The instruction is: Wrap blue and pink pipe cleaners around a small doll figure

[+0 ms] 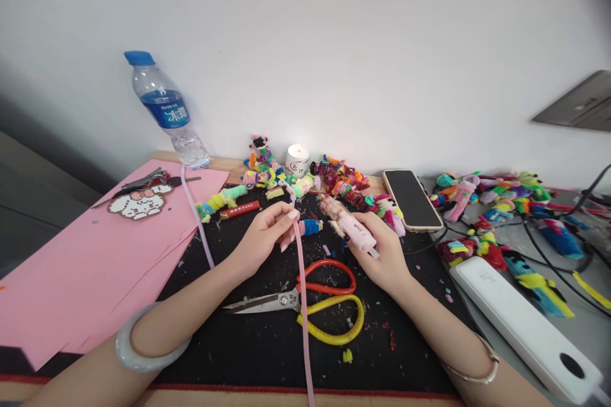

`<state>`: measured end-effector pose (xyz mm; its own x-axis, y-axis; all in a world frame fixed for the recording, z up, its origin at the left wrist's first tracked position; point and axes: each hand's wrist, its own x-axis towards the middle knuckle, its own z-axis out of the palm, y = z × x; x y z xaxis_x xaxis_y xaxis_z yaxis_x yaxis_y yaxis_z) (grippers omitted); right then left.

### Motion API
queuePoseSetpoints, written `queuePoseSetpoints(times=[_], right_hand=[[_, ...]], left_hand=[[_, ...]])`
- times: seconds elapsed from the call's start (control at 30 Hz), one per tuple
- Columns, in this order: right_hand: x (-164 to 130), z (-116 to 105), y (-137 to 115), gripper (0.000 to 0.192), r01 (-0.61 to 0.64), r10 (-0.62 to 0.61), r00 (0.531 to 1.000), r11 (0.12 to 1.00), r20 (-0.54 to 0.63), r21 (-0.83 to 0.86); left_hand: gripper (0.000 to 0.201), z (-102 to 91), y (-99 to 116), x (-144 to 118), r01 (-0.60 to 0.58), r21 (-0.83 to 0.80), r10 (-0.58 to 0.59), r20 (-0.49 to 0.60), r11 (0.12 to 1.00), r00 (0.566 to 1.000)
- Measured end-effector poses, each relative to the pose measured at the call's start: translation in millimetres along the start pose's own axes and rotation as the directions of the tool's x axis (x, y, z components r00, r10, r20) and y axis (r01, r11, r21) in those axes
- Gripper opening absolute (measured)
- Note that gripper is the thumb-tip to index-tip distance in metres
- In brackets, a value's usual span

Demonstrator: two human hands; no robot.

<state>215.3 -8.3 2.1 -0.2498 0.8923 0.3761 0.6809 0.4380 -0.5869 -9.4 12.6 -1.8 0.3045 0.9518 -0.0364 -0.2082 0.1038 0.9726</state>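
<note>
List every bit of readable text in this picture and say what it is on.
Water bottle: white Chinese characters on the blue label, too blurred to quote.
Small white jar: a red-and-green logo, unreadable.
Red bar: print too small to read.
White power strip: faint mark, unreadable.

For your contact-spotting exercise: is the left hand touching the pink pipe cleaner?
Touching. The head view shows the left hand with its fingertips pinching the pink pipe cleaner near its top end.
</note>
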Motion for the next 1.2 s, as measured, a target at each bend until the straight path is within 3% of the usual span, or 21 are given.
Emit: queuePoseSetpoints(times=[0.23, 0.37, 0.53, 0.8, 1.0, 1.2], right_hand=[[-1.3, 7.7, 3.6, 0.043, -0.053, 0.056, 0.998, 0.905, -0.006, -0.422], [-3.6, 9.5, 1.5, 0.041, -0.055, 0.066, 0.998, 0.851, 0.004, -0.522], [-6.2, 6.9, -12.8, 0.051, 0.017, -0.004, 1.000, 0.878, 0.028, -0.479], [-15.2, 8.2, -26.1, 0.027, 0.265, -0.276, 0.961, 0.929, -0.006, -0.258], [-18.8, 12.6, -31.3, 0.009, 0.333, -0.334, 0.942, 0.916, 0.036, -0.224], [-23.9, 19.4, -33.0, 0.015, 0.368, -0.367, 0.929, 0.904, 0.046, -0.217]], left_hand=[[0.022, 0.3, 1.0, -0.1, -0.009, -0.006, 0.009, 0.015, 1.000, 1.000], [0.022, -0.5, -0.6, 0.1, -0.016, 0.011, 0.016, 0.026, 1.000, 1.000], [0.022, -2.0, -3.7, 0.4, -0.006, 0.039, 0.004, 0.037, 0.999, 0.999], [0.022, 5.1, -2.6, -1.5, -0.006, -0.011, 0.006, -0.031, 1.000, 1.000], [0.023, 12.2, -1.7, -6.0, -0.003, -0.027, 0.001, -0.064, 1.000, 0.998], [0.023, 21.6, -2.0, -10.3, -0.004, -0.035, 0.001, -0.095, 0.999, 0.996]])
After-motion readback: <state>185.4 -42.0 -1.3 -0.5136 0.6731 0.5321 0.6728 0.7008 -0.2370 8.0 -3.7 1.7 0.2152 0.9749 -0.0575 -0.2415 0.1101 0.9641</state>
